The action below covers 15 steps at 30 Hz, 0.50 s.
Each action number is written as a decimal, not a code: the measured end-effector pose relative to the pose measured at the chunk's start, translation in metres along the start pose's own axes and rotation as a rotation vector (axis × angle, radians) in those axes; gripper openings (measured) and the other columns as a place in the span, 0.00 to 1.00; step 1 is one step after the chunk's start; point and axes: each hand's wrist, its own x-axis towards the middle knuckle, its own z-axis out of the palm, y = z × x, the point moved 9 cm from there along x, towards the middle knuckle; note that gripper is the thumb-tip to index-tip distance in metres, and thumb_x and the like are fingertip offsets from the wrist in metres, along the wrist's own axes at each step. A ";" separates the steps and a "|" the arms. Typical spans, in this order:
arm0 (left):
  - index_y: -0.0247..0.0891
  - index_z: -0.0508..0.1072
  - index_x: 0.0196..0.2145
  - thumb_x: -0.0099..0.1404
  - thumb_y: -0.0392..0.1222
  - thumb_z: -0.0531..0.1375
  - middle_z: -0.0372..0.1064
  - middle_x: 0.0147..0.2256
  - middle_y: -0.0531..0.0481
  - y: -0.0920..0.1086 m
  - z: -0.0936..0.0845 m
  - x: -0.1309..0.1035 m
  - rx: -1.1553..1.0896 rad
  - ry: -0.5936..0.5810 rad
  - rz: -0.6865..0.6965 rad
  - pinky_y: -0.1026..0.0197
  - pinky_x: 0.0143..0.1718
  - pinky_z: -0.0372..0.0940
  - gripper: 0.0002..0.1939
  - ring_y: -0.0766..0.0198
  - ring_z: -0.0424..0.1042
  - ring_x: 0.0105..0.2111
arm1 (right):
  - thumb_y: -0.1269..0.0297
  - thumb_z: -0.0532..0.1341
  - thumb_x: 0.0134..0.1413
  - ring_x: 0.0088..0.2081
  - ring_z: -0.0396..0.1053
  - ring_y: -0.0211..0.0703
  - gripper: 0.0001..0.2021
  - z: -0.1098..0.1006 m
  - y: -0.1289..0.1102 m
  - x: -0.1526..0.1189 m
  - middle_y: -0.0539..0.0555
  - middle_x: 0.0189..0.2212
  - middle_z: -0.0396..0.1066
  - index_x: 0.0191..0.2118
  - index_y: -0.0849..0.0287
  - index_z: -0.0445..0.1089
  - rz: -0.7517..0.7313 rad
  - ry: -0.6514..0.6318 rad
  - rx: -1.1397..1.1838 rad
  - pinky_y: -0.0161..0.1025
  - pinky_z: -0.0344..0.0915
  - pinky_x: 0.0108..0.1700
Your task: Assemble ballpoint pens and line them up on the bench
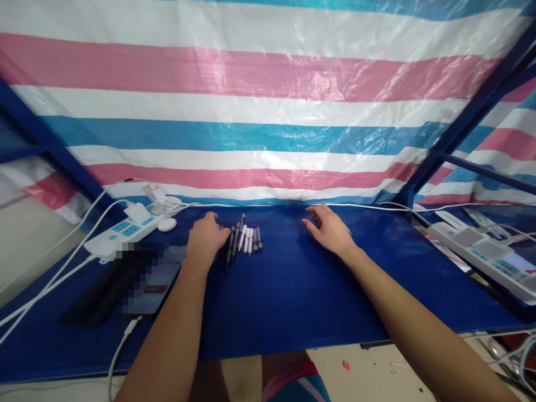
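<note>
Several slim pens lie side by side on the blue tabletop (268, 301): dark pens (233, 241), white pens (247, 240) and greyish pens (258, 239). My left hand (206, 233) rests just left of the dark ones, its fingers curled down and its thumb beside them. What lies under that palm is hidden. To the right, across a stretch of blue surface, my right hand (330, 229) sits low over the table with thumb and index finger apart. A small bit of something shows past its outer edge, too little to name.
At left are a white power strip (121, 230) with plugs and cables, a round white disc (167, 224), a phone (157, 285) on a charging cable and a dark blurred item. Another power strip (481, 254) stands at right. A striped plastic sheet (268, 134) hangs behind.
</note>
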 end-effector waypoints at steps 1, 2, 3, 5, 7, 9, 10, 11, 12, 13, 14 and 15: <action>0.37 0.74 0.58 0.59 0.43 0.68 0.83 0.48 0.40 -0.001 -0.001 0.000 -0.019 -0.002 -0.014 0.45 0.55 0.70 0.29 0.37 0.77 0.56 | 0.56 0.63 0.69 0.37 0.74 0.50 0.17 0.001 -0.001 0.000 0.58 0.43 0.75 0.58 0.56 0.73 -0.004 -0.004 0.010 0.49 0.72 0.47; 0.37 0.75 0.56 0.59 0.44 0.69 0.83 0.48 0.40 -0.002 -0.001 0.001 -0.041 -0.007 -0.027 0.45 0.55 0.70 0.28 0.37 0.77 0.56 | 0.56 0.63 0.69 0.37 0.74 0.50 0.17 0.002 -0.002 0.000 0.58 0.43 0.75 0.58 0.56 0.73 -0.007 -0.011 0.021 0.49 0.72 0.46; 0.37 0.75 0.54 0.57 0.45 0.70 0.83 0.47 0.40 -0.004 -0.002 0.002 -0.063 -0.010 -0.042 0.45 0.55 0.70 0.27 0.37 0.78 0.56 | 0.57 0.63 0.69 0.38 0.74 0.50 0.17 0.003 -0.003 0.000 0.58 0.42 0.75 0.58 0.55 0.73 -0.008 -0.019 0.032 0.48 0.72 0.46; 0.38 0.76 0.50 0.55 0.47 0.71 0.83 0.46 0.40 -0.007 -0.003 0.005 -0.112 -0.006 -0.066 0.46 0.55 0.70 0.25 0.37 0.78 0.55 | 0.57 0.64 0.68 0.38 0.75 0.51 0.17 0.005 -0.003 0.001 0.57 0.42 0.75 0.58 0.55 0.73 -0.003 -0.031 0.051 0.48 0.73 0.46; 0.39 0.75 0.46 0.53 0.47 0.73 0.83 0.45 0.40 -0.012 -0.003 0.008 -0.178 0.007 -0.089 0.46 0.53 0.70 0.24 0.38 0.79 0.54 | 0.57 0.64 0.68 0.39 0.75 0.51 0.16 0.006 -0.004 0.001 0.58 0.43 0.75 0.58 0.54 0.73 0.003 -0.034 0.070 0.49 0.73 0.45; 0.39 0.74 0.44 0.52 0.46 0.73 0.83 0.41 0.40 -0.015 0.000 0.010 -0.313 0.008 -0.114 0.48 0.49 0.72 0.23 0.41 0.81 0.48 | 0.57 0.64 0.68 0.39 0.75 0.51 0.16 0.006 -0.005 0.000 0.58 0.43 0.75 0.58 0.54 0.73 0.006 -0.031 0.096 0.49 0.73 0.45; 0.39 0.74 0.43 0.52 0.45 0.73 0.82 0.39 0.41 -0.015 0.003 0.010 -0.425 -0.008 -0.125 0.50 0.45 0.73 0.22 0.44 0.82 0.43 | 0.57 0.64 0.68 0.40 0.76 0.51 0.16 0.006 -0.005 0.000 0.58 0.43 0.75 0.58 0.54 0.73 0.007 -0.032 0.113 0.49 0.73 0.45; 0.38 0.74 0.43 0.53 0.44 0.72 0.82 0.36 0.42 -0.013 0.007 0.008 -0.562 -0.041 -0.131 0.52 0.41 0.73 0.21 0.48 0.82 0.38 | 0.57 0.64 0.68 0.40 0.76 0.51 0.16 0.007 -0.006 0.000 0.58 0.43 0.75 0.58 0.54 0.73 0.007 -0.036 0.131 0.49 0.73 0.45; 0.38 0.74 0.42 0.53 0.42 0.72 0.81 0.35 0.43 -0.008 0.012 0.006 -0.718 -0.089 -0.128 0.54 0.37 0.73 0.20 0.52 0.81 0.35 | 0.57 0.64 0.68 0.40 0.76 0.51 0.17 0.008 -0.007 0.000 0.58 0.43 0.75 0.58 0.54 0.73 0.008 -0.039 0.150 0.49 0.73 0.44; 0.37 0.74 0.41 0.54 0.41 0.71 0.82 0.35 0.43 0.001 0.017 0.003 -0.883 -0.149 -0.112 0.57 0.36 0.72 0.18 0.55 0.80 0.33 | 0.56 0.64 0.69 0.39 0.76 0.51 0.17 0.009 -0.008 -0.001 0.58 0.43 0.75 0.58 0.54 0.73 0.007 -0.045 0.168 0.49 0.73 0.44; 0.36 0.75 0.40 0.55 0.40 0.72 0.82 0.37 0.41 0.012 0.022 -0.002 -1.032 -0.227 -0.086 0.58 0.36 0.73 0.16 0.58 0.80 0.33 | 0.55 0.64 0.69 0.39 0.76 0.51 0.17 0.010 -0.010 -0.001 0.58 0.43 0.75 0.58 0.54 0.74 0.008 -0.049 0.189 0.49 0.73 0.45; 0.35 0.76 0.39 0.55 0.40 0.73 0.83 0.39 0.39 0.023 0.025 -0.008 -1.151 -0.284 -0.062 0.59 0.38 0.74 0.16 0.58 0.80 0.35 | 0.54 0.64 0.69 0.39 0.76 0.51 0.17 0.011 -0.012 -0.001 0.58 0.43 0.76 0.58 0.54 0.74 0.011 -0.052 0.214 0.50 0.73 0.45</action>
